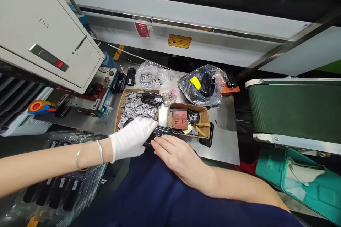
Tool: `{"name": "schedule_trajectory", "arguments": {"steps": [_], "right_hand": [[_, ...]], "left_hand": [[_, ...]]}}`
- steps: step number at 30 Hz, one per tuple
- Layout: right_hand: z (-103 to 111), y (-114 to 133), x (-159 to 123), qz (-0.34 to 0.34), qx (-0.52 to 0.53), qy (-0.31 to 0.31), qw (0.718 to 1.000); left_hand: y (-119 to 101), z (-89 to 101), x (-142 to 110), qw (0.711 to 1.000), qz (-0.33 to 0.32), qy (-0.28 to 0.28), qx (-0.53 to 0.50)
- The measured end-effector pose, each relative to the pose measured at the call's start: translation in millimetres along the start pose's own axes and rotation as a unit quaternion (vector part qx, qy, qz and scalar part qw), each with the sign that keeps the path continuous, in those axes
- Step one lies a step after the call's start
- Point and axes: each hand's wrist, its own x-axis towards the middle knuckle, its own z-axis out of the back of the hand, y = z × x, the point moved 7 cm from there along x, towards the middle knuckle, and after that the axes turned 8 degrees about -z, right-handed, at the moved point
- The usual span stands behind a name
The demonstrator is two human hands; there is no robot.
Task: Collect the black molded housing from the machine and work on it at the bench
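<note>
A steel worktop [226, 138] sits before a white machine wall [213, 10], a green conveyor [293, 106] off its right edge, perhaps belt-driven.

White-gloved left hand [132, 138], black part [160, 132], grey clips [134, 105], green conveyor belt [293, 108].

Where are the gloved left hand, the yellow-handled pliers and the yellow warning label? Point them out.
left hand [131, 138]: head view, back of the white glove.
yellow-handled pliers [201, 129]: head view, on a yellow handle.
yellow warning label [179, 41]: head view, middle of the label.

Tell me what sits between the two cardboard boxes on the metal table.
Head view: a bare strip of the metal table separates left box from right box.
</note>
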Motion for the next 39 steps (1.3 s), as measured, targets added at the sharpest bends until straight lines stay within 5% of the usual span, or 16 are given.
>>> {"name": "schedule_trajectory", "arguments": {"steps": [3,8,17,25,28,31,33,39], "right_hand": [[-5.0,-10.7,-2.0,0.008,0.052,-0.025,0.998],[-1.2,-32.6,-13.5,0.033,0.104,-0.113,0.988],[-8.9,-15.0,-14.2,0.046,0.068,-0.182,0.980],[-14.3,-55.7,-53.9,-0.051,0.123,-0.232,0.964],[-28.4,-78.3,-62.5,-0.231,0.238,-0.264,0.905],[-66.5,-90.6,-61.4,-0.420,0.465,-0.119,0.770],[-78.5,-80.8,-56.2,-0.443,0.540,-0.016,0.715],[-64.8,-80.4,-54.5,-0.462,0.499,-0.062,0.730]], "left_hand": [[2.2,-2.4,2.2,1.000,0.001,0.020,0.007],[1.3,2.5,-0.3,0.999,0.004,-0.034,-0.009],[-5.5,-6.3,7.5,0.993,-0.008,-0.114,0.003],[-12.3,20.7,-8.7,0.974,-0.026,-0.226,-0.017],[-13.1,23.4,-10.0,0.966,-0.017,-0.259,0.016],[-14.1,23.4,-9.8,0.948,-0.024,-0.302,0.092],[-14.6,22.4,-8.9,0.938,-0.031,-0.323,0.123],[-14.3,22.0,-6.5,0.932,-0.035,-0.328,0.150]]}}
